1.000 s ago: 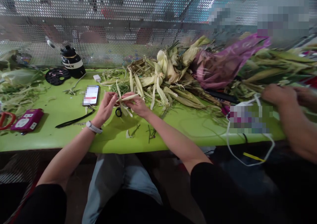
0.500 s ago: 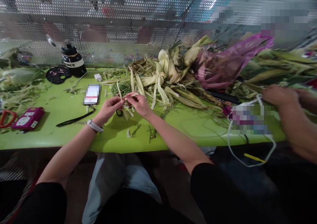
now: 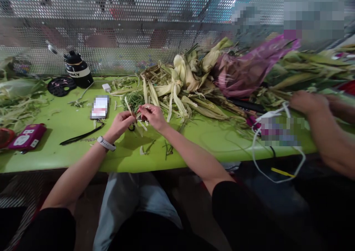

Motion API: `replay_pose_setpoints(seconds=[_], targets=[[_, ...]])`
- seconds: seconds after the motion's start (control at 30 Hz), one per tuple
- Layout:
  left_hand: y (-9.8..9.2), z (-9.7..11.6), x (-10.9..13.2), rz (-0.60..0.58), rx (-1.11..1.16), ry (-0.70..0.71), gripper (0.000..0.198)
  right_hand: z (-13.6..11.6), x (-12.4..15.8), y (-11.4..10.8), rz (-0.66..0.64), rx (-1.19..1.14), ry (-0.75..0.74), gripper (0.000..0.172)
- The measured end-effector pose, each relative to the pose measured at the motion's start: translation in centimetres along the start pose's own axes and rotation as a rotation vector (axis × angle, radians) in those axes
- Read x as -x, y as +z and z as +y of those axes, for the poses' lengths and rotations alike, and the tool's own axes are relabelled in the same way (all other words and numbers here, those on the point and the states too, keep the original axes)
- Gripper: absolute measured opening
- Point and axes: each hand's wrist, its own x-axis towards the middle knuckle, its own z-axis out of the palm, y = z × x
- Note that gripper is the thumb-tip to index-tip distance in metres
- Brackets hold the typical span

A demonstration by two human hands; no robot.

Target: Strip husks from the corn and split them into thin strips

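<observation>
My left hand (image 3: 122, 124) and my right hand (image 3: 152, 117) meet over the green table (image 3: 69, 147), both pinched on a thin pale corn husk strip (image 3: 130, 111) that sticks up between them. Small black scissors (image 3: 131, 127) lie on the table just under my hands, mostly hidden. A big heap of corn husks (image 3: 177, 91) lies right behind my hands. A white watch sits on my left wrist.
A phone (image 3: 100, 107) and a black strap (image 3: 80, 136) lie left of my hands. A pink device (image 3: 23, 137), a black bottle (image 3: 76, 69) and a black lid (image 3: 59, 86) sit further left. Another person's hand (image 3: 307, 103) works at the right beside a purple bag (image 3: 249, 69).
My hands have come closer together and dropped slightly toward the table, folding the husk strip between them. The view has shifted a little. The other person's hand stays at the right.
</observation>
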Motion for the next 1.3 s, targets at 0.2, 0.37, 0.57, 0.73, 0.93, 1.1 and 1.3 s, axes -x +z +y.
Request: replay_pose_setpoints(seconds=[0.2, 0.37, 0.57, 0.73, 0.93, 1.1, 1.3], targets=[[-0.1, -0.3, 0.3, -0.050, 0.150, -0.108, 0.022, -0.4, -0.4, -0.6, 0.015, -0.012, 0.077, 0.055], [0.0, -0.9, 0.1, -0.163, 0.244, -0.059, 0.031, -0.2, -0.7, -1.1, 0.053, -0.087, 0.088, 0.057], [-0.3, -1.9, -0.7, -0.151, 0.580, -0.121, 0.034, 0.1, -1.1, -1.8, -0.002, -0.003, 0.045, 0.058], [-0.9, -1.4, -0.7, -0.076, 0.667, -0.210, 0.019, 0.4, -0.9, -1.3, -0.245, 0.023, 0.121, 0.059], [-1.2, -1.1, -0.3, -0.131, 0.725, -0.234, 0.015, 1.3, -1.4, -1.2, -0.321, 0.000, 0.102, 0.057], [-1.0, -1.4, -0.4, -0.214, 0.844, -0.212, 0.016, 1.4, -1.4, -1.3, -0.267, -0.012, 0.074, 0.052], [-0.7, -0.9, -0.3, -0.243, 0.892, -0.230, 0.019, 1.5, -1.2, -1.5, -0.184, 0.086, -0.010, 0.043]])
